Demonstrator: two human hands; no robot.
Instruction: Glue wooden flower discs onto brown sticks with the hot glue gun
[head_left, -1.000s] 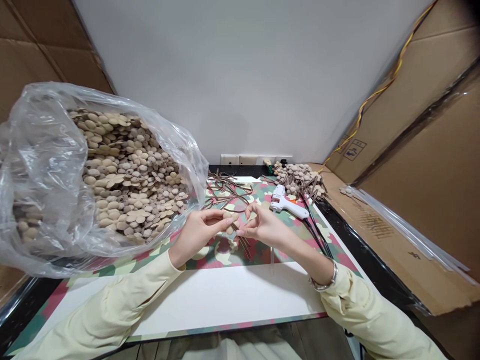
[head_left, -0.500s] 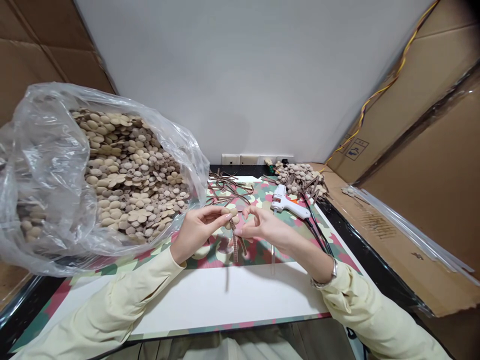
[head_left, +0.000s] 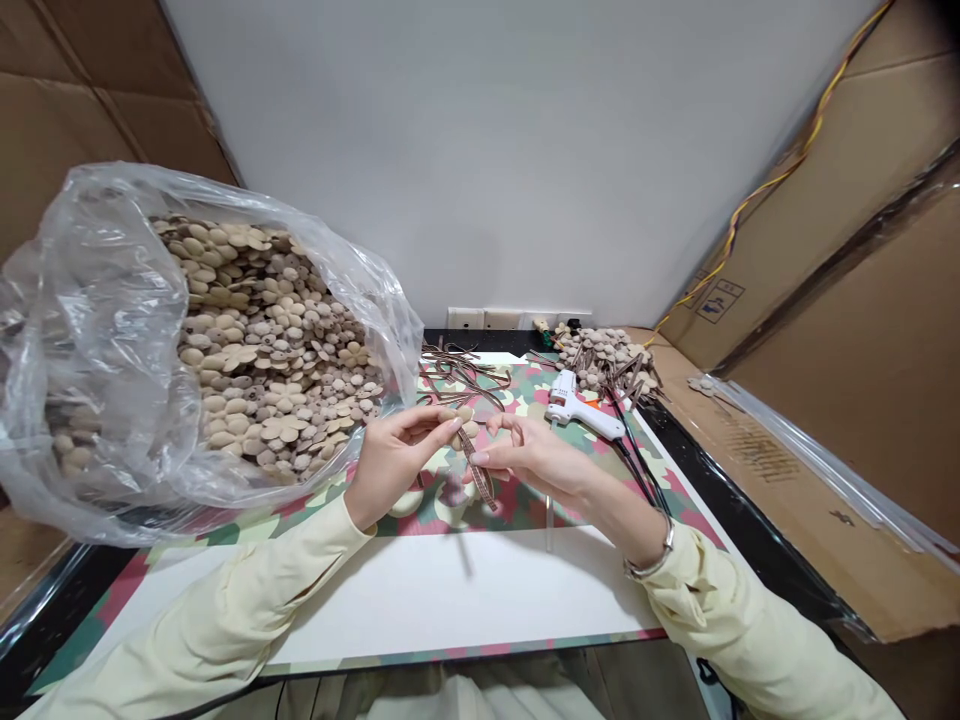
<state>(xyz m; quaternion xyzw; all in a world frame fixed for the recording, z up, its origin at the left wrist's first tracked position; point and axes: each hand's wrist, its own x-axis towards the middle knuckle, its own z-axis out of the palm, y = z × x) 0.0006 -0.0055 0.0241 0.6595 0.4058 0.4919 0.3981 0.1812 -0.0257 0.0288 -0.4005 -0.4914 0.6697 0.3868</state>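
A beige flower-shaped piece (head_left: 466, 413) is clamped above the patterned surface (head_left: 437, 515) in the grip of the left hand (head_left: 397, 455), while at the striped ribbon (head_left: 484, 484) slanting below it the right hand (head_left: 536, 455) is held, whether its grip is closed being impossible to tell.

Black tabletop (head_left: 724, 500) under camouflage-patterned cover (head_left: 517, 508), white sheet (head_left: 450, 610), glue gun (head_left: 589, 412), brown ribbon strips (head_left: 466, 372), beige flower pile (head_left: 606, 354)

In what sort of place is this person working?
Probably a small craft-assembly workspace: a clear plastic bag holds many flower-shaped pieces, a white glue gun lies on the camouflage-patterned surface, and the left hand pinches a similar beige piece.
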